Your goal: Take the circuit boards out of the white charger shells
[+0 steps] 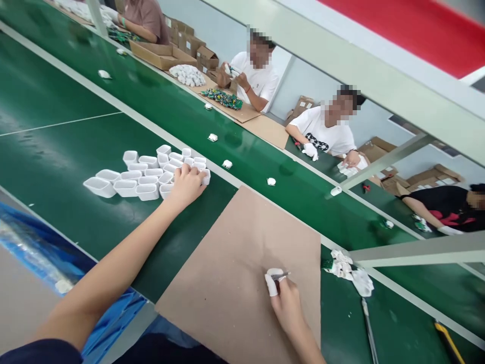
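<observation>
My left hand reaches out to a cluster of several small white plastic shells on the green table, its fingers curled over the shells at the cluster's right end. My right hand rests on a brown cardboard sheet in front of me. A white wrap covers one finger, and the fingers pinch a thin metal tool that points right.
A green conveyor belt carries single white pieces past me. Crumpled white cloth, a thin rod and a yellow-handled tool lie at the right. Three people work across the belt among cardboard boxes.
</observation>
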`<state>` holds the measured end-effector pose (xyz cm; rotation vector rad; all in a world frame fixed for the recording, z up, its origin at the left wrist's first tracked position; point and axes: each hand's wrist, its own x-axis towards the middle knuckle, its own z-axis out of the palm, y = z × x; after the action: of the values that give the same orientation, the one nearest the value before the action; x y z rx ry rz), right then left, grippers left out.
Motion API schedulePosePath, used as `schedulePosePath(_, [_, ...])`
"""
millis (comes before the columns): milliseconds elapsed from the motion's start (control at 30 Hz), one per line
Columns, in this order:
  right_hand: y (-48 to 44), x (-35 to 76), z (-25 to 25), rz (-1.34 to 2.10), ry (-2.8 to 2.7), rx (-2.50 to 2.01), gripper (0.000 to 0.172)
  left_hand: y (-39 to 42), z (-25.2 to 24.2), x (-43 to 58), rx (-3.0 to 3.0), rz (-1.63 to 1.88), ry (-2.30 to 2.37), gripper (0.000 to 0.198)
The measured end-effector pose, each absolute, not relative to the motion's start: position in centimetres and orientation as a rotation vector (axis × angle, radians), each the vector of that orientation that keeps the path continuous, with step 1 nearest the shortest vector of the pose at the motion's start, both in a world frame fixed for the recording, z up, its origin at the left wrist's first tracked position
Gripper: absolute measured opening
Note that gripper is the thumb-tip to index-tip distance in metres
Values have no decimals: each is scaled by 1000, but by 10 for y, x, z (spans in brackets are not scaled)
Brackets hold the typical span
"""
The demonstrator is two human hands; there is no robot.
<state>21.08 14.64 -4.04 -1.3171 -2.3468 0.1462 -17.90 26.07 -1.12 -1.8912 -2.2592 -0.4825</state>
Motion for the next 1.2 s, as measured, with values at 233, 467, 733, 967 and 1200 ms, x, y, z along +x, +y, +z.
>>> schedulePosePath(233, [193, 251, -5, -54, -2467, -1832, 21, 266, -21, -177, -1921, -550, -2184, 32])
schedulePosePath(467, [269, 232, 37, -102, -2615, -1966, 12, 253, -9, -160, -2006, -627, -2055, 31])
schedulePosePath(733, [422, 151, 64, 9, -2761, -1658, 34, 244, -8, -144, -2058, -640, -2011, 29])
schedulePosePath(967, [370, 137, 68, 145, -2951, -1376, 24, 244, 2, -135, -2160, -947, -1966, 20])
schedulePosePath(1200, [254, 118, 42, 428, -3203, -926, 27, 231, 3, -114, -2378, -1317, -1918, 7])
